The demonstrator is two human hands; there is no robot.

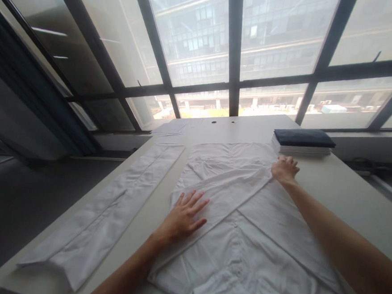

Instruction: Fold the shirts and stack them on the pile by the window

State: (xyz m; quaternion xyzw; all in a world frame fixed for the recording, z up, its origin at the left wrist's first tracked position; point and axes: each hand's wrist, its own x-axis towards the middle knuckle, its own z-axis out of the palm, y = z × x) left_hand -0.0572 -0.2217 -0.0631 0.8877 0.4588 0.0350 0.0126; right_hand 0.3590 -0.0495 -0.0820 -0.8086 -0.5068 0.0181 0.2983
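Note:
A white shirt [243, 240] lies spread on the table in front of me, wrinkled toward its near end. One sleeve [233, 185] is laid diagonally across it, from lower left to upper right. My left hand [186, 215] rests flat on the lower left part of that fabric with fingers spread. At the sleeve's upper right end, my right hand [285, 169] is closed, its fingers curled on the white cloth at the shirt's edge. Part of the cloth in its grip is hidden by the fingers.
A long folded white cloth [111, 208] lies along the table's left side. At the back right sits a stack of folded white items [303, 150] topped by a dark navy folded cloth [304, 137]. White sheets [170, 128] lie at the back left. Windows [197, 39] stand beyond the table [356, 207].

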